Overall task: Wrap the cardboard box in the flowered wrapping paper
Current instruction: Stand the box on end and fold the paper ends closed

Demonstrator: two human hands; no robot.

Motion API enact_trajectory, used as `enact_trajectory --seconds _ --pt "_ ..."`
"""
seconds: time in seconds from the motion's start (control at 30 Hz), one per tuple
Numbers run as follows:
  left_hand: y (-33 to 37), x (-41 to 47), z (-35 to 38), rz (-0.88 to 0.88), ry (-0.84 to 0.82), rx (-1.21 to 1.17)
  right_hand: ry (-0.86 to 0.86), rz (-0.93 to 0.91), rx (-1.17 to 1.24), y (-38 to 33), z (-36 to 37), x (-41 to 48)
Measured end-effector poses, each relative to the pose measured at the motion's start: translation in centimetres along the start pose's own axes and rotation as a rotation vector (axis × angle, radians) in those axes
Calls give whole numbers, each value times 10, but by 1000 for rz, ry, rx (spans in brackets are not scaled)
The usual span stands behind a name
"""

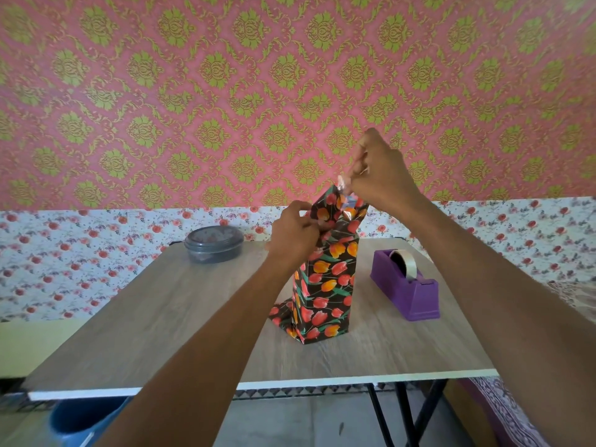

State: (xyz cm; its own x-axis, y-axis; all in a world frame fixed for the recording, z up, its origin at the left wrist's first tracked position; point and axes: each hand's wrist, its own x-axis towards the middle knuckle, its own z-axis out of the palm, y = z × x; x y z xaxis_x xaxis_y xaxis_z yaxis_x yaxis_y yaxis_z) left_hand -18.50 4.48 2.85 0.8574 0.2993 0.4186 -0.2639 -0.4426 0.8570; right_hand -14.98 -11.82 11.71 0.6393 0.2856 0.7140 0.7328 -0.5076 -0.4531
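Now: glossy tulip paper (325,285) stands as tall boxy column; L hand (295,235) pinches top, R hand (380,175) clear tape (341,184), prob.

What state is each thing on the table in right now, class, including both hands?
Flowered wrapping paper: stands upright round the box, top end not yet closed.
Left hand: fingers pinch the paper's top flap.
Right hand: fingers pinch a clear tape strip above the top.
Tape dispenser: upright, roll loaded.
Grey container: lid on.
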Motion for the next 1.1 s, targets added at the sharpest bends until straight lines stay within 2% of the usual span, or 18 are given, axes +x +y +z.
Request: enact_trajectory --seconds 0.1,0.2,0.33,0.4,0.53,0.67,0.9,1.1 --pt "6 -4 2 -10 19 -28 -228 -10 -12 -1 2 0" --pt "8 -9 5 7 24 -32 -289 -28 -132 -2 6 3" --pt "11 -4 4 -33 21 186 -384 -8 -243 -7 8 6" --pt "14 -2 5 -25 37 191 -432 -11 -340 -11 9 5" --pt "17 4 11 -46 99 241 -414 -43 -461 -12 11 4" --pt "15 2 13 -42 16 258 -408 -80 -590 -10 11 0" --pt "16 0 12 2 -38 254 -412 -6 -442 -10 13 3" --pt "19 -3 13 -45 -48 252 -358 24 -335 -15 16 6"
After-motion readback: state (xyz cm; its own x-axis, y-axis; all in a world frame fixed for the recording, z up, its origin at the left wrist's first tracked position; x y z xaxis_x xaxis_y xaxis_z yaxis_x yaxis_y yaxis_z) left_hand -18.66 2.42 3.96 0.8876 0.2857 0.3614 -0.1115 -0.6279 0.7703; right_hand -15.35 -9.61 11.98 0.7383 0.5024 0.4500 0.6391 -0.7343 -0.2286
